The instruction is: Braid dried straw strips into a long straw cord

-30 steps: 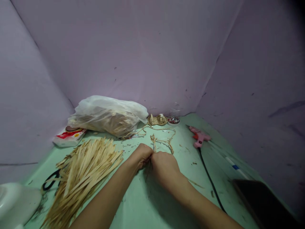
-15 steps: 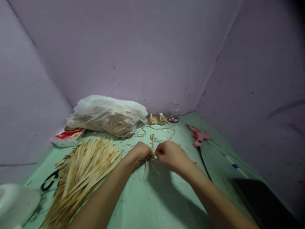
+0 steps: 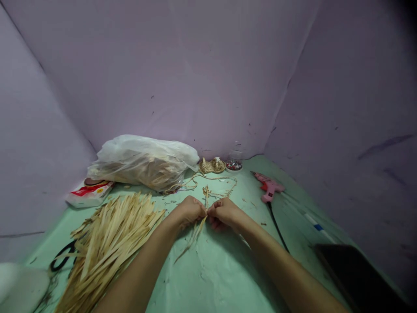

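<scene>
My left hand (image 3: 192, 209) and my right hand (image 3: 221, 212) meet at the middle of the green table, fingertips almost touching. Both pinch a thin strand of dry plant fibre (image 3: 206, 198) that runs away from me to a knotted end. Its loose tails (image 3: 195, 238) hang out below my left fingers toward me. From the knot a long thin cord (image 3: 224, 179) loops across the table behind. The exact grip between the fingertips is too small to make out.
Left lies a spread of dry straw strips (image 3: 114, 234) over black-handled scissors (image 3: 61, 256). Behind are a plastic bag (image 3: 143, 158), a small box (image 3: 91, 194), woven slippers (image 3: 211, 166) and a bead jar (image 3: 234, 164). To the right are a pink glue gun (image 3: 269, 186) and a dark flat object (image 3: 355, 274).
My right hand has turned and its fingers have come in against the strand beside my left hand. The loose tails now swing out to the lower left. The view has shifted slightly.
</scene>
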Motion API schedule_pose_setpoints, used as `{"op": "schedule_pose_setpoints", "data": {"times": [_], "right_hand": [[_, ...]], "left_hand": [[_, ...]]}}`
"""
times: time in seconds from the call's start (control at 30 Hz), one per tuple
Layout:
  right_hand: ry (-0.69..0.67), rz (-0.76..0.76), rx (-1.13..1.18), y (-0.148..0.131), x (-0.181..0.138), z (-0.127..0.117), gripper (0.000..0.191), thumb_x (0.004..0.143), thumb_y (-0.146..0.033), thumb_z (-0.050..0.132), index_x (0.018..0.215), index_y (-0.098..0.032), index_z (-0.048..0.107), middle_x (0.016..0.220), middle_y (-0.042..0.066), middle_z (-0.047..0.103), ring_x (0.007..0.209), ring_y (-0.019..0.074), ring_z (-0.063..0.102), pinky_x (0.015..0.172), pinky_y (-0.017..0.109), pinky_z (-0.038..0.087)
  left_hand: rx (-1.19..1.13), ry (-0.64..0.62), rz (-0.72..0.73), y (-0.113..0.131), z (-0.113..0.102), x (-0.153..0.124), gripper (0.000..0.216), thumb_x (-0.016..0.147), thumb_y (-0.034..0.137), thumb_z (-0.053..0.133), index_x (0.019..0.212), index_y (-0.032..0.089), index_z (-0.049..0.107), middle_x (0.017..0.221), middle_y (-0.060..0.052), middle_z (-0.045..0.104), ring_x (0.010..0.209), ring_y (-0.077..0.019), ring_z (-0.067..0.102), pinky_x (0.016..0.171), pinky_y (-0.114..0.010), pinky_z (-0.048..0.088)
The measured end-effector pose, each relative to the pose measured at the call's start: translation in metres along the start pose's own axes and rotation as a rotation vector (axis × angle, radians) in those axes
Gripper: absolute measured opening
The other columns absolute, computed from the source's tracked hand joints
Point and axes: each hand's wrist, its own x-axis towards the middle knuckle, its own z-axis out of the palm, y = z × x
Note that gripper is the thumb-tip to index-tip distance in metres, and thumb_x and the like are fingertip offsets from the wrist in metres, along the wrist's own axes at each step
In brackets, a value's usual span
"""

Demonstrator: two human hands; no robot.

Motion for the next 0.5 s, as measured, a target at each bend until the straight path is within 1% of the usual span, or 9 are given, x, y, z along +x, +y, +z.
{"op": "schedule_pose_setpoints", "data": {"times": [0.1, 0.17, 0.23, 0.37, 0.43, 0.5], "right_hand": [[-0.005, -0.015, -0.048, 0.005, 0.006, -0.001, 0.016, 0.063, -0.005, 0.047, 0.050, -0.014, 0.048, 0.038, -0.003, 0.049, 0.029, 0.0080, 0.045, 0.029, 0.018, 0.039], [-0.009, -0.014, -0.056, 0.007, 0.008, 0.000, 0.016, 0.062, -0.006, 0.046, 0.049, -0.014, 0.047, 0.036, -0.004, 0.048, 0.028, 0.0079, 0.045, 0.028, 0.017, 0.038], [-0.015, -0.012, -0.049, 0.008, 0.008, 0.001, 0.016, 0.062, -0.007, 0.046, 0.048, -0.015, 0.046, 0.035, -0.004, 0.046, 0.028, 0.0075, 0.044, 0.027, 0.016, 0.036], [-0.024, -0.026, -0.062, 0.008, 0.008, 0.000, 0.017, 0.062, -0.008, 0.047, 0.046, -0.015, 0.045, 0.033, -0.005, 0.044, 0.027, 0.0067, 0.043, 0.025, 0.014, 0.031], [-0.024, -0.013, -0.089, 0.007, 0.008, 0.000, 0.018, 0.062, -0.008, 0.047, 0.044, -0.015, 0.045, 0.031, -0.004, 0.044, 0.027, 0.0070, 0.043, 0.025, 0.015, 0.031], [-0.031, 0.013, -0.097, 0.006, 0.007, -0.001, 0.019, 0.062, -0.009, 0.046, 0.044, -0.014, 0.045, 0.031, -0.004, 0.044, 0.026, 0.0070, 0.042, 0.025, 0.015, 0.031]], "left_hand": [[0.220, 0.088, 0.070, -0.005, 0.001, 0.004, 0.008, 0.050, 0.009, 0.046, 0.045, 0.012, 0.051, 0.037, 0.006, 0.032, 0.037, -0.0047, 0.025, 0.038, -0.019, 0.017], [0.364, 0.160, 0.112, -0.006, 0.002, 0.005, 0.009, 0.052, 0.011, 0.048, 0.047, 0.012, 0.055, 0.039, 0.004, 0.037, 0.040, -0.0063, 0.031, 0.041, -0.019, 0.021], [0.499, 0.222, 0.129, -0.004, 0.004, 0.001, 0.011, 0.054, 0.013, 0.049, 0.052, 0.013, 0.060, 0.045, 0.000, 0.046, 0.046, -0.0092, 0.040, 0.044, -0.020, 0.026], [0.750, 0.310, 0.109, 0.009, 0.009, -0.014, 0.017, 0.060, 0.018, 0.050, 0.067, 0.016, 0.065, 0.064, -0.008, 0.061, 0.064, -0.0187, 0.056, 0.054, -0.025, 0.036], [0.836, 0.330, 0.088, 0.016, 0.013, -0.023, 0.021, 0.062, 0.022, 0.050, 0.076, 0.017, 0.066, 0.074, -0.011, 0.063, 0.073, -0.0231, 0.058, 0.060, -0.029, 0.040], [0.888, 0.311, 0.054, 0.023, 0.018, -0.033, 0.026, 0.065, 0.026, 0.051, 0.085, 0.017, 0.065, 0.083, -0.013, 0.064, 0.083, -0.0251, 0.058, 0.067, -0.031, 0.041]]}}
